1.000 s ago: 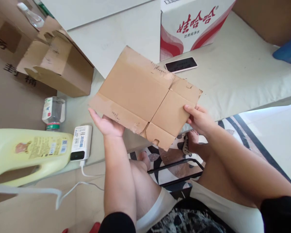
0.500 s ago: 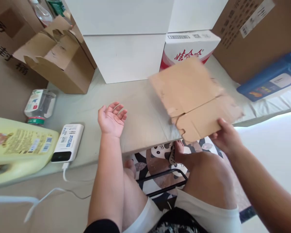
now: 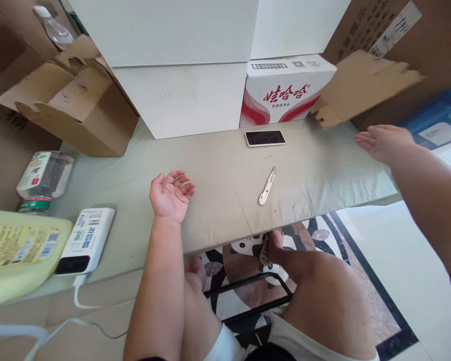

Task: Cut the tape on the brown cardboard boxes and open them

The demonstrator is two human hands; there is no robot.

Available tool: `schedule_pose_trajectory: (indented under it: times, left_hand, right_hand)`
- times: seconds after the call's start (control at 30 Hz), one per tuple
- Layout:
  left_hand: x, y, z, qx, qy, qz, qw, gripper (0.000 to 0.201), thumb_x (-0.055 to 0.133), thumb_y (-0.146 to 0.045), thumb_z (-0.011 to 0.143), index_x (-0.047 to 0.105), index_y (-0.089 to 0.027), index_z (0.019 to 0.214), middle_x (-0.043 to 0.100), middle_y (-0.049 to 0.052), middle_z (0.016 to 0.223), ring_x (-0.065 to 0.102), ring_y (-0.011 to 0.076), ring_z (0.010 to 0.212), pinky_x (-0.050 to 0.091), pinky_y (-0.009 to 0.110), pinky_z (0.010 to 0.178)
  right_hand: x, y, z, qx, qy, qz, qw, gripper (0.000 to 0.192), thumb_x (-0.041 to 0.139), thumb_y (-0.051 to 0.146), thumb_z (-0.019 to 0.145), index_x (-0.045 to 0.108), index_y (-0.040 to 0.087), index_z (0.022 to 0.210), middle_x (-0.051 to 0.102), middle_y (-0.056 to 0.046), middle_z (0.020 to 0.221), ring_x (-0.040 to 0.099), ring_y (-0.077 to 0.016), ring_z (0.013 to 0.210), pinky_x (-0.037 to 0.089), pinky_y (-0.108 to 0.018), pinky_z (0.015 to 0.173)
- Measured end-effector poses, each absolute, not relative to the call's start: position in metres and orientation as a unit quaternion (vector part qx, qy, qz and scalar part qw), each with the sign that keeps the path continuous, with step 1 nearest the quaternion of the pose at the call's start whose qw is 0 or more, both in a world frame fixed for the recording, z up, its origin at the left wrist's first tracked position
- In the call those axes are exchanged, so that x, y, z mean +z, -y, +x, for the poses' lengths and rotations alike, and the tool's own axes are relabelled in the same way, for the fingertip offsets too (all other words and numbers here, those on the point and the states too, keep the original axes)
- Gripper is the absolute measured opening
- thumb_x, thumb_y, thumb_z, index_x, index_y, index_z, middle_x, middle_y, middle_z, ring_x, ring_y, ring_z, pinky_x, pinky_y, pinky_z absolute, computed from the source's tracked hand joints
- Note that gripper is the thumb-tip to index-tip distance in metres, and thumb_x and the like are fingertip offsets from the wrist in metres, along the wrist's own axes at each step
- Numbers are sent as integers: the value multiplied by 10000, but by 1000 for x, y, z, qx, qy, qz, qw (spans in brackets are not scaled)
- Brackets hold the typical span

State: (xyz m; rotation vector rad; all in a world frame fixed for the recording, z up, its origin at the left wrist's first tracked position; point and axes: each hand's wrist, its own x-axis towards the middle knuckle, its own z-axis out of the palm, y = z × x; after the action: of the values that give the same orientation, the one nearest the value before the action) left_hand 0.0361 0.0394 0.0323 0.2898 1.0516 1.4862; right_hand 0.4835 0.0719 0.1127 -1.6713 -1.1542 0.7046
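Observation:
My left hand rests palm up on the covered table, its fingers loosely curled and apart, with nothing in it. At the right, my right hand is stretched out with its fingers extended, just below a flattened piece of cardboard. A gap shows between that hand and the cardboard, which is tilted in front of a large brown carton and is slightly blurred. Between my hands lie a utility knife with a pale handle and a phone with a dark screen.
White boxes and a red-and-white carton line the back. An open cardboard box, a plastic bottle, a power bank with a cable and a yellow jug stand left. A blue bottle is at far right.
My right hand has carried the cardboard up and right and let go of it. The phone and utility knife, hidden before, now show. My left hand stays in place as the view shifts slightly.

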Motion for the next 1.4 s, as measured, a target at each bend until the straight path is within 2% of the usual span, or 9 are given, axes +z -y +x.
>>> schedule_pose_trajectory:
  times: [0.3,0.53,0.63,0.73,0.8,0.9,1.03,1.2,1.4]
  left_hand:
    - [36,-35,19,658,-426,121,609,378,441,-454,828,658,-151,759,631,35,670,631,137,511,491,245,498]
    - [41,-8,-12,713,-384,85,580,320,488,-442,808,608,-166,700,616,18,695,621,117,523,477,234,524]
    - [42,-1,-24,732,-372,65,568,331,510,-455,794,593,-162,664,647,34,752,612,102,532,465,222,533]
    - [44,3,-34,739,-362,46,566,335,495,-442,797,618,-155,676,663,48,753,591,97,520,453,224,539]
    - [45,3,-40,746,-351,31,565,316,479,-409,802,605,-156,662,639,38,704,572,99,498,433,230,533]
    - [45,3,-47,749,-345,5,566,286,454,-355,810,542,-165,615,557,6,620,525,99,455,379,234,511]
    - [42,4,-54,753,-348,-16,559,243,445,-333,803,507,-176,628,493,-9,592,475,96,441,338,239,505]
    - [42,6,-59,770,-336,-19,542,211,457,-331,784,487,-182,638,483,-9,604,459,93,452,336,245,520]
    - [45,1,-48,782,-344,-10,520,240,410,-319,814,485,-186,629,457,-10,587,435,100,452,312,253,523]
  right_hand:
    - [68,-138,427,372,397,-747,383,136,584,201,932,557,209,799,681,-73,720,686,-150,646,596,-333,711]
    - [69,-149,280,398,580,-654,280,61,588,115,879,605,173,887,706,-58,813,672,-137,616,582,-319,672]
    - [79,-153,188,370,699,-565,237,104,651,125,830,667,171,922,725,-76,921,695,-170,738,589,-394,815]
    - [93,-152,94,329,794,-463,218,237,656,103,792,716,186,1005,699,-92,1209,691,-224,1017,482,-446,1093]
    - [102,-152,36,261,872,-369,189,351,607,93,818,697,177,1146,583,-123,1421,646,-255,1191,444,-438,1154]
    - [111,-156,-32,205,914,-315,153,439,585,120,846,627,161,1281,319,-140,1639,609,-288,1279,419,-474,1188]
    - [108,-170,-79,195,919,-320,124,417,536,172,902,550,106,1313,344,-129,1622,524,-308,1377,360,-486,1231]
    - [91,-189,-78,183,924,-304,143,459,523,142,884,561,87,1338,420,-135,1578,485,-266,1420,345,-399,1259]
    - [89,-187,-72,195,936,-279,94,709,569,199,850,410,75,1529,249,-118,1697,298,-292,1553,220,-407,1315]
